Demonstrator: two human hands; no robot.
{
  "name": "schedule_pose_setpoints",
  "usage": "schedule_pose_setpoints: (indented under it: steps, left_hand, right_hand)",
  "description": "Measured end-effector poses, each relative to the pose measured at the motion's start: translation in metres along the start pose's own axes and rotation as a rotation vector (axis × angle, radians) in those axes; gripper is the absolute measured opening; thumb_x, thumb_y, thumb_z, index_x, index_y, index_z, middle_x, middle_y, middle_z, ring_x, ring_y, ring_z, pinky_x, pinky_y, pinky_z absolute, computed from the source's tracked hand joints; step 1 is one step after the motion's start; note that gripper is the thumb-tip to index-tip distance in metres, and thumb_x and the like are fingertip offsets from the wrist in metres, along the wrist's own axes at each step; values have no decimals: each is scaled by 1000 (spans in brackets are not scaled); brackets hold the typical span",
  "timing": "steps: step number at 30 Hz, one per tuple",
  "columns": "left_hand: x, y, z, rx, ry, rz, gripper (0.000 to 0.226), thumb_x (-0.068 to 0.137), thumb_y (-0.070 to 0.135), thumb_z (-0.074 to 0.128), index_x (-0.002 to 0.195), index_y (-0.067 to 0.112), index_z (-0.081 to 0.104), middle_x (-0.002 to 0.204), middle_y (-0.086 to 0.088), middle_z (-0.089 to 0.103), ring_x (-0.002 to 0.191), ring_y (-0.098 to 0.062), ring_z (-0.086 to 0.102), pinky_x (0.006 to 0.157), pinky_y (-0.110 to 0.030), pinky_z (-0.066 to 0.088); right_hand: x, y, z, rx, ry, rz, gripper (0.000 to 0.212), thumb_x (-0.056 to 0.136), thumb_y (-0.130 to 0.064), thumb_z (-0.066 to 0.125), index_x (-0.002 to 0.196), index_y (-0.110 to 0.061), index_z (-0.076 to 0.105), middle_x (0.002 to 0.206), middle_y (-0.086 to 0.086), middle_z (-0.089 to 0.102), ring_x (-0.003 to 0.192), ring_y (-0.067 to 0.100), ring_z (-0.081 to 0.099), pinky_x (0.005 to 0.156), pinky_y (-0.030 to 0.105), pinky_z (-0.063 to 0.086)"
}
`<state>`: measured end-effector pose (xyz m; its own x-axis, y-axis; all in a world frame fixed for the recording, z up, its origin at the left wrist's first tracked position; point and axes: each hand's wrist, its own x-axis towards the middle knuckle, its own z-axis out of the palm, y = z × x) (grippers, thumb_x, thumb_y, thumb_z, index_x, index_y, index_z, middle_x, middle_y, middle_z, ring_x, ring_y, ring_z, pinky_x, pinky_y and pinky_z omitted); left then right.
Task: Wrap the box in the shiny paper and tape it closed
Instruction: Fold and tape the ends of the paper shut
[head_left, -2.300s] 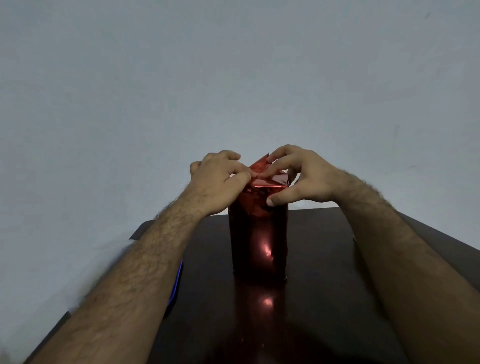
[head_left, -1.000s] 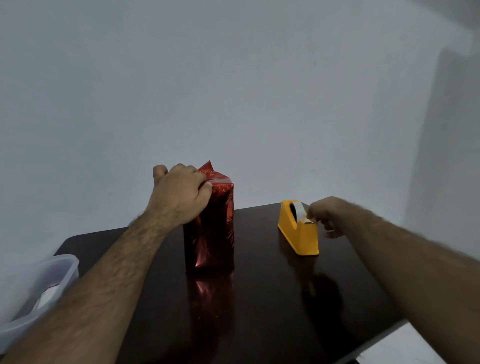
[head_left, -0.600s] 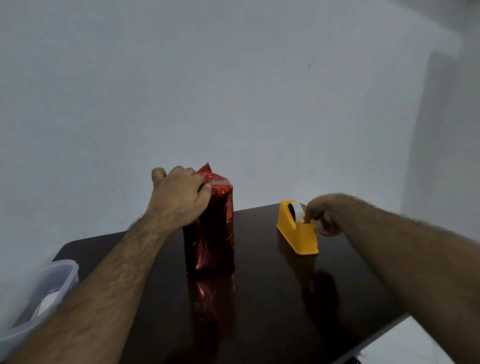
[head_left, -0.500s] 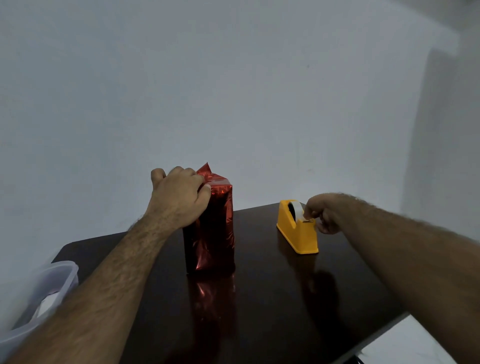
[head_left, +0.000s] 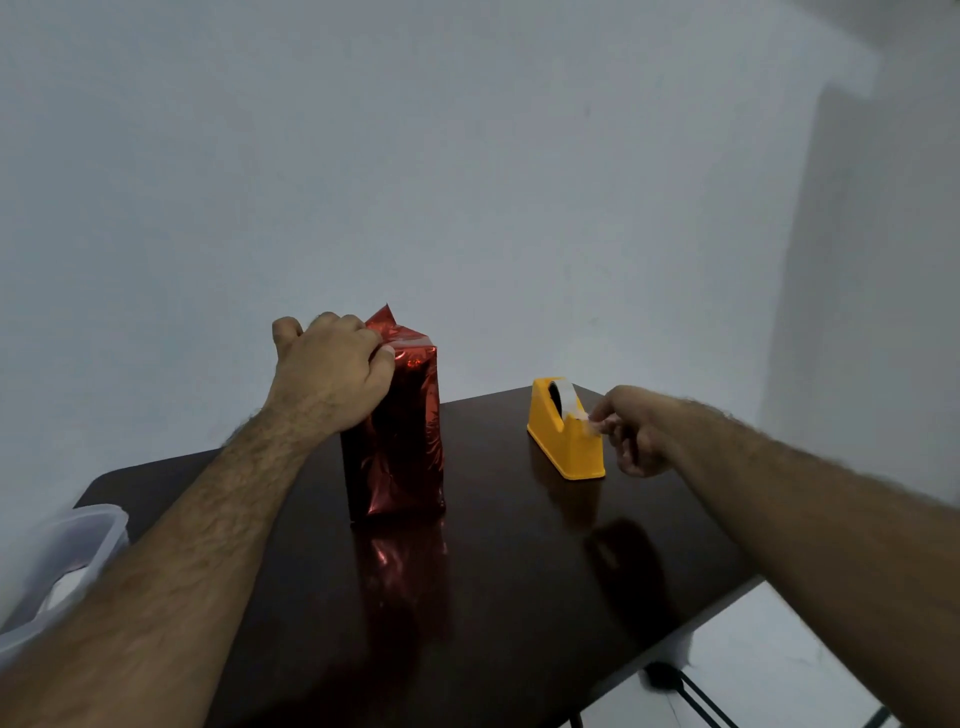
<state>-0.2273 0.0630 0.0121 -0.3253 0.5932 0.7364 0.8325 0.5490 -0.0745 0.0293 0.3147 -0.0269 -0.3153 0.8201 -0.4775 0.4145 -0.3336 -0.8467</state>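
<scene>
A tall box wrapped in shiny red paper stands upright on the dark table. My left hand grips its top left corner, fingers curled over the folded paper; a paper point sticks up behind the knuckles. To the right stands a yellow tape dispenser. My right hand is at its near end and pinches the free end of the tape just off the cutter.
A clear plastic container sits off the table's left edge. The table's right edge falls away to a pale floor with a black metal leg. A plain wall stands close behind the table.
My right hand has drawn the tape end forward and down from the top of the dispenser to past its cutter. My left hand still holds the box top.
</scene>
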Motion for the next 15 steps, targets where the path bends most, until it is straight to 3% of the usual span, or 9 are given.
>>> schedule_pose_setpoints:
  steps: [3,6,8,11,15]
  left_hand:
    - [-1,0,0,0,4,-1,45,104,42,33,89,23,71,96,7,65,99,-16,55,95,-51,29]
    - [-2,-2,0,3,14,-1,46,105,42,34,96,24,75,102,7,68,102,-17,57,94,-49,27]
    - [-2,-2,0,2,15,-4,45,106,42,36,102,25,77,108,7,70,106,-17,58,95,-49,26]
    - [-1,-2,0,-10,8,-4,45,106,43,36,109,27,78,114,7,71,111,-17,58,97,-50,26]
    - [-1,-2,1,-13,8,-2,46,106,43,35,112,27,78,116,6,71,113,-18,58,96,-50,25]
  right_hand:
    - [10,19,3,0,4,-79,24,89,-20,66,69,-20,53,56,-5,34,49,12,26,51,23,23]
    - [19,35,11,28,115,-294,12,92,-18,70,93,-14,59,71,0,41,58,15,33,54,29,26]
    - [26,43,18,50,191,-401,21,94,-20,74,107,-7,64,86,4,55,72,18,47,57,31,35]
    - [33,54,27,122,246,-472,42,98,-25,73,132,-1,68,123,12,68,102,24,59,81,35,47]
    - [35,59,30,268,207,-462,45,100,-23,72,139,-2,64,123,8,65,105,22,59,88,37,48]
